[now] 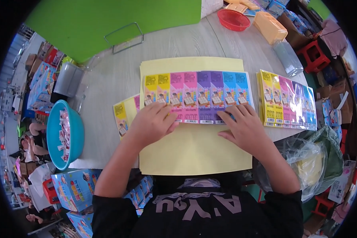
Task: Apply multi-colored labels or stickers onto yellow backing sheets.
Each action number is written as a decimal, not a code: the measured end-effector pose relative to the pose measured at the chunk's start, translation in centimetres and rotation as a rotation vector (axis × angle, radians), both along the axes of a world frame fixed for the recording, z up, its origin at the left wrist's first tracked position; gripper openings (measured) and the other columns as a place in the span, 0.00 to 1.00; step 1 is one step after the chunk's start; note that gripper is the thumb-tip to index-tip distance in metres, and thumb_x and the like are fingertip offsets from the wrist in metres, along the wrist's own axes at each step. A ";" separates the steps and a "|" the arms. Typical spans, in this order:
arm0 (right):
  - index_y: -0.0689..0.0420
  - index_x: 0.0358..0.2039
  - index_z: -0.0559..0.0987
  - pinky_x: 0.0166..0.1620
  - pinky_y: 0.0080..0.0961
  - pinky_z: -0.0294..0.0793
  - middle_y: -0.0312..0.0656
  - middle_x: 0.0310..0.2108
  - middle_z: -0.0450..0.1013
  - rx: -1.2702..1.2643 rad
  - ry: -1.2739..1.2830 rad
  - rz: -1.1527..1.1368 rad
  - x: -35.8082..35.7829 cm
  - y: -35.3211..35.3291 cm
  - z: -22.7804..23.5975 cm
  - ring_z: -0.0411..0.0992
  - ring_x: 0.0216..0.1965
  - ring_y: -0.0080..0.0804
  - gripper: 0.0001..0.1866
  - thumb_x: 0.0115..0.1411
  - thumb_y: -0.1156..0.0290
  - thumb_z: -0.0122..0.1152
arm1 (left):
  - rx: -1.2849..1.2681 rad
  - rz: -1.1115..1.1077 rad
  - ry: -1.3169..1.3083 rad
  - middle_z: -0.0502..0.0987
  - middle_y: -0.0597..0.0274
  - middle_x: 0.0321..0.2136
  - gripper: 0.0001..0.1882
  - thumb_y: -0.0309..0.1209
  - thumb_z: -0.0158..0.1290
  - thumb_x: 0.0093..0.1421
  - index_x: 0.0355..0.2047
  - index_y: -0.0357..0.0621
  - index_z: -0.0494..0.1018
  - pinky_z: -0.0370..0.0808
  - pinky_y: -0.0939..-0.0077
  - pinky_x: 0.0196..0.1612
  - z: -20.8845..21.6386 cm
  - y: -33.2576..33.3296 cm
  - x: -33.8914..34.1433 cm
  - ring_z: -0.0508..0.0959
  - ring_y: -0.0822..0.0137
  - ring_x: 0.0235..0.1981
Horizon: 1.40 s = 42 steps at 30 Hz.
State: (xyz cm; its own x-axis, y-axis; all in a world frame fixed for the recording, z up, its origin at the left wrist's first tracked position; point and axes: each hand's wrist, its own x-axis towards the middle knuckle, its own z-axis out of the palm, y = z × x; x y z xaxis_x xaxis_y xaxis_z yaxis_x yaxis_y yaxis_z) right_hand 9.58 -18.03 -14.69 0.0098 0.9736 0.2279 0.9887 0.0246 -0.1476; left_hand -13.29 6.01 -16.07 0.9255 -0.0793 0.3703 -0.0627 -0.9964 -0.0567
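A sheet of printed labels (191,93) in yellow, pink, purple and blue strips lies across a large pale yellow sheet of paper (194,150) in front of me. My left hand (154,122) rests on the label sheet's lower left edge, fingers laid on it and slightly bent. On the lower right edge lies my right hand (244,127), its fingers spread and its thumb apart on the yellow paper. Neither hand grips anything. A stack of similar label sheets (288,101) lies to the right. Another label sheet (125,115) sticks out from under the yellow paper at the left.
At the table's left edge is a turquoise basin (81,135) holding small wrapped pieces. A green board (115,23) and a wire stand (125,37) are at the back. A red basket (233,20) and orange box (269,27) stand far right. Plastic bags (305,158) hang near right.
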 end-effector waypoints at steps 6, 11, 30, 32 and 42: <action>0.57 0.40 0.81 0.49 0.36 0.75 0.39 0.37 0.75 0.236 -0.189 0.021 0.2 3.1 1.1 0.76 0.42 0.37 0.13 0.54 0.69 0.69 | -0.031 0.154 -0.027 0.82 0.63 0.31 0.10 0.34 0.66 0.55 0.35 0.45 0.79 0.81 0.64 0.42 3.0 0.0 0.6 0.82 0.60 0.34; 0.58 0.33 0.81 0.44 0.33 0.77 0.37 0.30 0.75 0.355 -0.160 0.027 0.7 4.5 3.0 0.77 0.37 0.34 0.09 0.49 0.74 0.67 | -0.065 0.104 -0.193 0.82 0.62 0.29 0.13 0.31 0.70 0.47 0.33 0.45 0.80 0.79 0.63 0.34 4.3 0.4 1.4 0.82 0.57 0.31; 0.59 0.39 0.84 0.46 0.35 0.79 0.39 0.40 0.79 0.215 -0.264 0.140 0.2 2.9 1.8 0.79 0.46 0.36 0.12 0.53 0.72 0.66 | 0.048 0.094 -0.035 0.87 0.58 0.42 0.13 0.30 0.65 0.55 0.41 0.40 0.84 0.84 0.63 0.47 3.9 -0.8 -0.7 0.86 0.58 0.47; 0.59 0.44 0.83 0.49 0.37 0.78 0.41 0.48 0.79 0.132 -0.258 0.156 -0.4 2.3 0.8 0.78 0.52 0.38 0.15 0.56 0.71 0.65 | 0.031 0.093 0.045 0.86 0.56 0.45 0.15 0.31 0.64 0.56 0.43 0.39 0.83 0.83 0.62 0.49 2.5 -1.5 -1.5 0.84 0.57 0.51; 0.58 0.65 0.74 0.66 0.44 0.65 0.43 0.72 0.63 -0.184 -0.041 0.096 -1.1 0.5 -1.4 0.62 0.72 0.41 0.32 0.61 0.64 0.66 | -0.398 0.217 0.486 0.55 0.41 0.75 0.44 0.54 0.53 0.67 0.72 0.35 0.59 0.47 0.49 0.78 0.6 -3.8 -4.7 0.50 0.45 0.78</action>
